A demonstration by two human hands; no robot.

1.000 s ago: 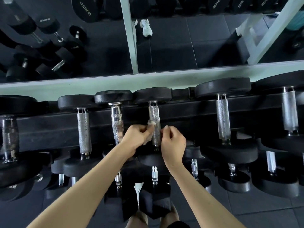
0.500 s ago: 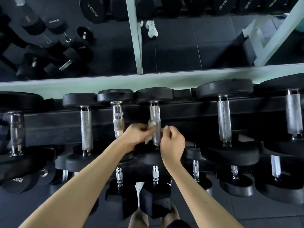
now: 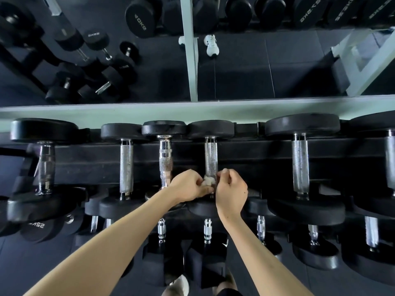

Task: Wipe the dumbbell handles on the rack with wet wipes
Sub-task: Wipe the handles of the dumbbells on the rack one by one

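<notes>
Handle (image 3: pixel 211 159), knurled steel, sits at the centre of the frame on the rack's (image 3: pixel 245 161) top tier. Its long axis runs straight up and down the picture, with one black head toward the top by the pale ledge and the other toward the bottom, partly hidden under the wrists. A crumpled white wipe (image 3: pixel 207 180) is against its lower end. The left hand (image 3: pixel 188 186) has its fingers curled and pinches the wipe from the left. The right hand (image 3: pixel 232 189), also curled, pinches at the wipe's right edge beside the handle. The two hands nearly touch and cover the handle's lower part. Just left stands a shiny chrome handle (image 3: pixel 165 161), partly behind the left hand; well to the right is a thicker one (image 3: pixel 300 165). All lie parallel. Smaller dumbbells (image 3: pixel 207 228) fill the lower tier beneath the forearms. A mirror (image 3: pixel 235 71) takes up the upper frame.
</notes>
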